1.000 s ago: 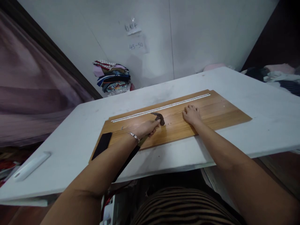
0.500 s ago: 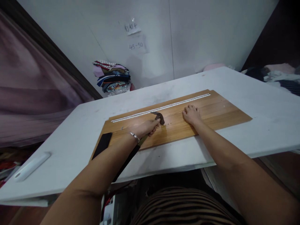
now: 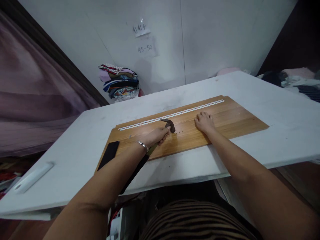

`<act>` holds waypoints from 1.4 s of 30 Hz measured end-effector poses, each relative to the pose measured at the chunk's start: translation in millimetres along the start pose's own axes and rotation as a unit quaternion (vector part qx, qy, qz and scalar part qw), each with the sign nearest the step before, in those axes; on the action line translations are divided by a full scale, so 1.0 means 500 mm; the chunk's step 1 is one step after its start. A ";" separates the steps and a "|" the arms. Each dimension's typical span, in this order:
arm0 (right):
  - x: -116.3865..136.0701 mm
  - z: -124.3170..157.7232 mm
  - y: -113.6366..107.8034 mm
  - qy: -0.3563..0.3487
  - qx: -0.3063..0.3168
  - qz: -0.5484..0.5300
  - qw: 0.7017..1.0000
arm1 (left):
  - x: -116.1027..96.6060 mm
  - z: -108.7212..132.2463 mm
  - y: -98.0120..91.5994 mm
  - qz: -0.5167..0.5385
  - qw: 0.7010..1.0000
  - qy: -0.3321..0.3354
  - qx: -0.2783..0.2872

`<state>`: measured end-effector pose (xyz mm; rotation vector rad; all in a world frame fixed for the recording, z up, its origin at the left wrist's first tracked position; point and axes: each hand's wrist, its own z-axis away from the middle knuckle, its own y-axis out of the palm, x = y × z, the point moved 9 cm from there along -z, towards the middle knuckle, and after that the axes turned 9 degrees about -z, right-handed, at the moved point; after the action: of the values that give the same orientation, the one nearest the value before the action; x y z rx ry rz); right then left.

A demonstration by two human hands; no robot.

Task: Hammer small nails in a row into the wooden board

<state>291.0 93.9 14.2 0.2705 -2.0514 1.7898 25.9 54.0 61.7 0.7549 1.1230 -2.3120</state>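
Note:
A long wooden board (image 3: 225, 118) lies across the white table (image 3: 80, 143), with a thin pale strip (image 3: 190, 110) running along its far edge. My left hand (image 3: 156, 136) is closed round a hammer (image 3: 169, 125) close to its dark head, which rests on the board near a few small dark spots. The hammer's handle runs back under my forearm. My right hand (image 3: 204, 122) lies on the board to the right of the hammer head, fingers curled down against the wood. A silver bracelet sits on my left wrist.
A black flat object (image 3: 109, 154) lies on the board's near left corner. A white elongated object (image 3: 31, 177) rests near the table's left edge. Folded cloths (image 3: 120, 83) are stacked by the wall. Fabric hangs at left; more cloth lies at far right.

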 end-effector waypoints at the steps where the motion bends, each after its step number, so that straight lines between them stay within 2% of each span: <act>1: 0.000 0.000 0.000 0.000 0.000 0.001 1.000 | 0.003 -0.001 0.001 -0.001 1.000 -0.004 -0.001; 6: -0.003 -0.003 0.003 -0.001 -0.002 0.003 1.000 | 0.009 -0.007 0.007 -0.005 1.000 -0.009 -0.001; 13: -0.003 -0.002 0.004 -0.002 0.000 0.001 1.000 | -0.002 -0.003 0.003 -0.001 1.000 0.008 0.009; 21: -0.003 -0.003 0.003 -0.003 -0.005 0.002 1.000 | 0.009 -0.004 0.007 0.005 1.000 -0.012 0.005; 42: -0.003 -0.003 0.003 -0.001 -0.004 0.010 1.000 | 0.013 -0.014 0.009 -0.001 1.000 0.013 0.011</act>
<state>292.1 95.4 12.6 0.2500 -2.0691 1.7940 26.0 56.0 51.4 0.7954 1.1114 -2.3273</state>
